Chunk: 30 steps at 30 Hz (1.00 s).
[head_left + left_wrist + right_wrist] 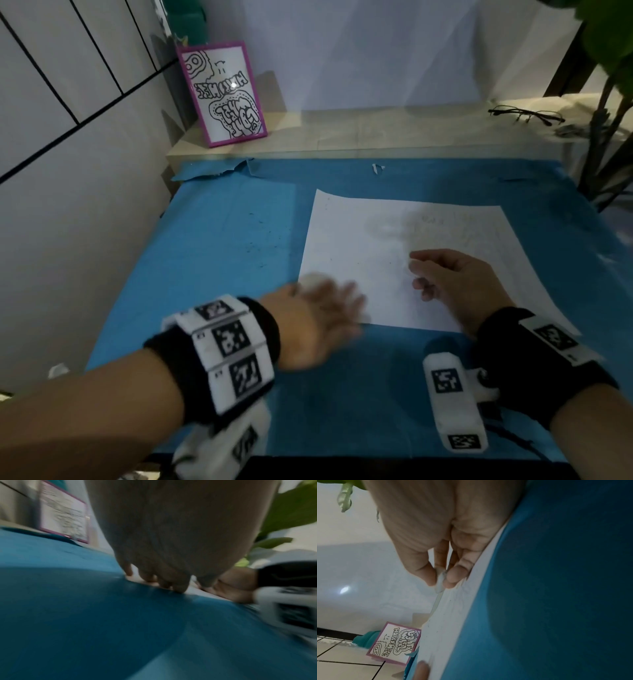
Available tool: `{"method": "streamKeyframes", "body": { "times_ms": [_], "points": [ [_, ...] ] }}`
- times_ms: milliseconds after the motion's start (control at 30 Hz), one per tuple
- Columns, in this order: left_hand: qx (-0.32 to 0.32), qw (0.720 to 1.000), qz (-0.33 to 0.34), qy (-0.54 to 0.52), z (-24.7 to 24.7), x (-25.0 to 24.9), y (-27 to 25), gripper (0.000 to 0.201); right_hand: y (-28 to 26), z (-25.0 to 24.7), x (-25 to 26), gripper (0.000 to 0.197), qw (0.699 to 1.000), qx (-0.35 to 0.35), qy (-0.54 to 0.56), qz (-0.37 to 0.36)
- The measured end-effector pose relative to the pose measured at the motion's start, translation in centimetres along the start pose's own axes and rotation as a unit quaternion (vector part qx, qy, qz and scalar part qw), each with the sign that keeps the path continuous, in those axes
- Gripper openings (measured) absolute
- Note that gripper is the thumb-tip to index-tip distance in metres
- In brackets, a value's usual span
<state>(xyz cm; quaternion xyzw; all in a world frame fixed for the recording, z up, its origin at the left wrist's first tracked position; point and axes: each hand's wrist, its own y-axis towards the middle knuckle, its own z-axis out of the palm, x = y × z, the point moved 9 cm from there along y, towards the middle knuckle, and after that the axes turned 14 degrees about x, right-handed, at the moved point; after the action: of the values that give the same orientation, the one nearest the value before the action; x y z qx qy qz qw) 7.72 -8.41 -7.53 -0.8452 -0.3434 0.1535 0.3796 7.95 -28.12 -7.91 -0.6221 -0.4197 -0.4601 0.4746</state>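
Observation:
A white sheet of paper (394,240) with faint pencil marks lies on the blue table cover (222,240). My right hand (416,274) rests on the sheet's lower middle and pinches a small whitish eraser (441,580) between thumb and fingertip against the paper (453,615). My left hand (329,305) is motion-blurred, with straight spread fingers over the sheet's lower left corner. In the left wrist view its fingertips (178,588) touch the paper's edge and hold nothing.
A pink-framed drawing (222,92) leans on the pale ledge at the back left. Black glasses (525,114) lie on the ledge at the right, next to a green plant (609,68). Dark crumbs (260,246) dot the cover left of the sheet.

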Motion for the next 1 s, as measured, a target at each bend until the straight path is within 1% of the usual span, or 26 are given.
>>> {"method": "streamKeyframes", "body": {
  "times_ms": [33,67,100,133,167,200,233,267,300,367,467,500,567,600,700,733,767,833,867,967,1000],
  "points": [
    [-0.013,0.996,-0.085,-0.026,-0.6,3.1,0.3,0.059,-0.1,0.0,0.0,0.005,1.0,0.001,-0.011,0.001],
    [-0.029,0.986,-0.161,-0.043,-1.5,5.9,0.1,0.063,-0.1,0.1,0.0,0.005,1.0,0.002,-0.025,0.003],
    [-0.036,0.979,-0.198,-0.043,-2.3,7.6,-0.1,0.065,-0.2,0.1,0.1,0.006,0.999,0.003,-0.042,0.006],
    [-0.042,0.981,-0.184,-0.034,-3.2,7.9,0.2,0.064,-0.2,0.2,0.3,0.006,0.998,0.006,-0.057,0.007],
    [-0.044,0.99,-0.131,-0.037,-3.7,7.1,0.7,0.064,-0.3,0.5,0.7,0.007,0.997,0.012,-0.071,0.007],
    [-0.033,0.996,-0.067,-0.051,-3.9,5.7,1.1,0.066,-0.4,0.9,1.2,0.006,0.996,0.02,-0.085,0.004],
    [-0.014,0.997,-0.023,-0.068,-3.7,4.5,1.4,0.068,-0.5,1.5,1.8,0.005,0.994,0.035,-0.104,-0.001],
    [0.009,0.997,-0.005,-0.081,-3.2,3.9,1.9,0.069,-0.6,2.4,2.5,0.003,0.99,0.056,-0.133,-0.006],
    [0.027,0.996,-0.003,-0.086,-2.8,3.8,2.2,0.071,-0.5,3.4,3.1,0.003,0.983,0.08,-0.165,-0.008],
    [0.044,0.996,-0.022,-0.07,-2.2,4.2,2.5,0.072,-0.3,5.3,3.5,0.007,0.97,0.114,-0.214,-0.004],
    [0.052,0.997,-0.045,-0.042,-2.3,4.5,2.5,0.07,0.1,6.6,3.3,0.008,0.959,0.117,-0.26,0.006],
    [0.054,0.997,-0.047,-0.04,-2.4,4.5,2.5,0.07,0.1,6.8,3.2,0.007,0.953,0.126,-0.276,0.013],
    [0.063,0.996,-0.052,-0.037,-2.3,4.3,2.4,0.07,0.1,7.0,3.2,0.006,0.937,0.165,-0.305,0.035],
    [0.066,0.996,-0.053,-0.036,-2.3,4.2,2.3,0.07,0.2,6.7,3.4,0.007,0.936,0.167,-0.307,0.043],
    [0.068,0.996,-0.053,-0.026,-2.5,4.1,2.3,0.069,1.1,4.6,3.8,0.011,0.954,0.102,-0.281,0.035],
    [0.069,0.996,-0.054,-0.018,-2.5,4.1,2.2,0.07,1.1,4.5,3.9,0.011,0.954,0.093,-0.284,0.033],
    [0.069,0.996,-0.056,-0.011,-2.5,4.1,2.3,0.07,1.1,4.8,3.7,0.011,0.949,0.103,-0.295,0.037],
    [0.066,0.996,-0.059,0.003,-2.6,4.2,2.4,0.07,0.8,5.7,3.1,0.01,0.937,0.153,-0.309,0.056],
    [0.066,0.996,-0.059,0.006,-2.6,4.2,2.4,0.07,0.6,5.8,3.1,0.01,0.935,0.161,-0.309,0.062],
    [0.068,0.996,-0.056,0.01,-2.7,4.3,2.5,0.07,1.1,4.7,3.4,0.01,0.946,0.118,-0.299,0.05],
    [0.069,0.996,-0.056,0.011,-2.7,4.3,2.5,0.071,1.1,4.8,3.4,0.011,0.944,0.122,-0.301,0.052]
  ]
}}
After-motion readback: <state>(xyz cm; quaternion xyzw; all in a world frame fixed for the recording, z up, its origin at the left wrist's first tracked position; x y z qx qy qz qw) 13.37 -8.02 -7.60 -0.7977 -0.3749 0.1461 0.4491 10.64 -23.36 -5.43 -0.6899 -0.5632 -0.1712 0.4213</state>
